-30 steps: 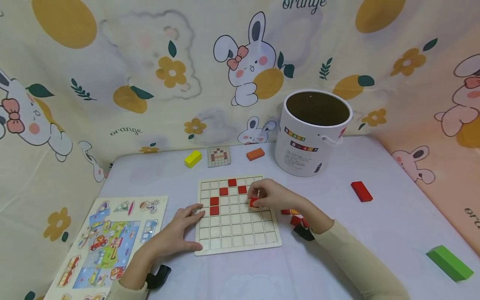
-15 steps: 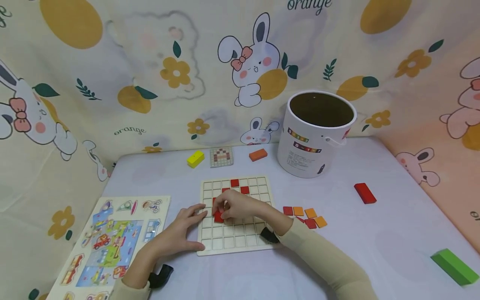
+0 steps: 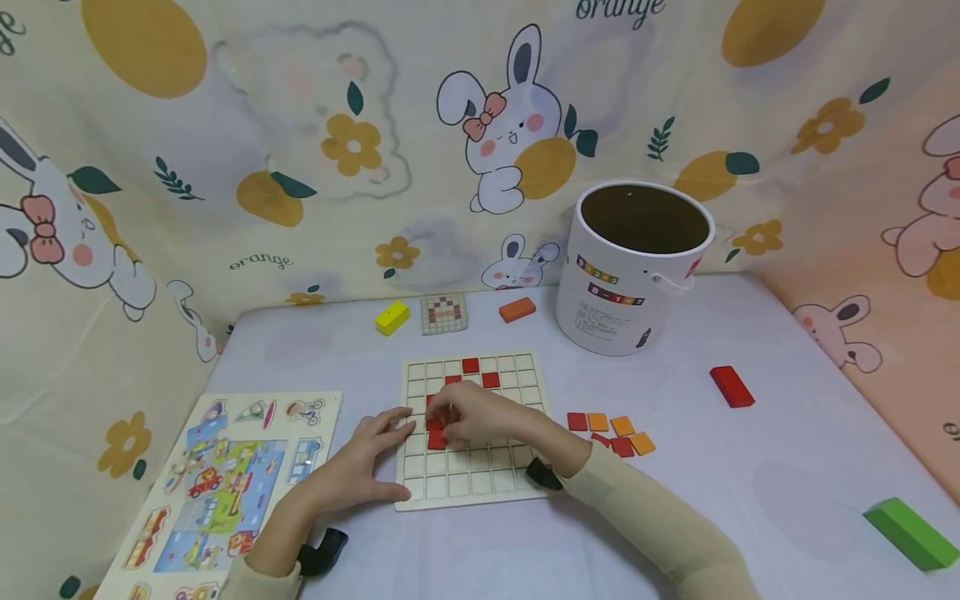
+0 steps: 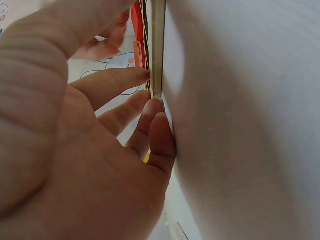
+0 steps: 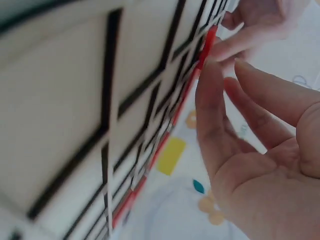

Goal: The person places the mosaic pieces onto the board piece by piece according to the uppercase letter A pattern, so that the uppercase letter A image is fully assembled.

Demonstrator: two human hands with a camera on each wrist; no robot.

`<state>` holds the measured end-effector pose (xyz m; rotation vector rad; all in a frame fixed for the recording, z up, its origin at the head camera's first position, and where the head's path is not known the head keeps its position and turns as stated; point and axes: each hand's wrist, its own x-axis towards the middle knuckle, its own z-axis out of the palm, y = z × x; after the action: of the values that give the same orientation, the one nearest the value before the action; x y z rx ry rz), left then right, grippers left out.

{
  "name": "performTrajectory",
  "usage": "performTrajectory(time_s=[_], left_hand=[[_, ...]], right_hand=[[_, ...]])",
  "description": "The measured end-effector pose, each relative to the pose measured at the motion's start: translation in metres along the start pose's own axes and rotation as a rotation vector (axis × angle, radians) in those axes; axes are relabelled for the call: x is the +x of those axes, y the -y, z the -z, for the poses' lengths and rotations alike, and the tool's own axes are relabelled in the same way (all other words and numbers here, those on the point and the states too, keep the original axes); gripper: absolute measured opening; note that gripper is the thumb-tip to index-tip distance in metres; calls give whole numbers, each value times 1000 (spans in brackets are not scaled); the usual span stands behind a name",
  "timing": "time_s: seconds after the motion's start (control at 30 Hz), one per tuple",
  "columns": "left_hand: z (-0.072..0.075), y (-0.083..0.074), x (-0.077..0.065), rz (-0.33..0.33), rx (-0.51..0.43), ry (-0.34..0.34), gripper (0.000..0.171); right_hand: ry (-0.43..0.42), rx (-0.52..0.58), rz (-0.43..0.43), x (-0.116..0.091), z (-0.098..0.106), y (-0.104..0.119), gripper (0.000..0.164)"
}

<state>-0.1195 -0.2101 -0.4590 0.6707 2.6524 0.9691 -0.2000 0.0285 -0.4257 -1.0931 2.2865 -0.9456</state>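
Note:
A pale square grid board lies mid-table with several red square tiles in its cells. My right hand is over the board's left part, fingertips at a red tile in the lowest place of the red pattern. In the right wrist view a bent finger touches that red tile, while the thumb stands apart from it. My left hand is at the board's left edge, fingers spread and thumb near the lower corner. The left wrist view shows its fingertips touching the board's rim. Some red tiles are partly hidden.
Loose red and orange tiles lie right of the board. Behind it are a pattern card, a yellow block, an orange block and a white bucket. A picture puzzle lies left; red and green blocks lie right.
My right hand has moved from the board's right side to its left side with a red tile, which now lies lower in the left column. The left hand has stayed at the board's edge.

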Motion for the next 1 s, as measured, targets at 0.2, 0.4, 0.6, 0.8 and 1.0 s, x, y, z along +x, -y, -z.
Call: performTrajectory(time_s=[0.2,0.4,0.6,0.8,1.0], left_hand=[[0,-1,2,8,2,5,94],[-1,0,1,13,1,5,94],[-1,-1,1,23,-5,6,94],[-1,-2,1,24,-13,6,94],[-1,-1,1,19,-6,-3,94]], right_hand=[[-22,-395,-27,-30,0,14,42],[153,-624,-27,-60,-17,24,85],[171,-700,-2,-67,-31,28,92],[186,-681,-6,-63,-32,28,91],[126,-508,21,-73,-17,17,86]])
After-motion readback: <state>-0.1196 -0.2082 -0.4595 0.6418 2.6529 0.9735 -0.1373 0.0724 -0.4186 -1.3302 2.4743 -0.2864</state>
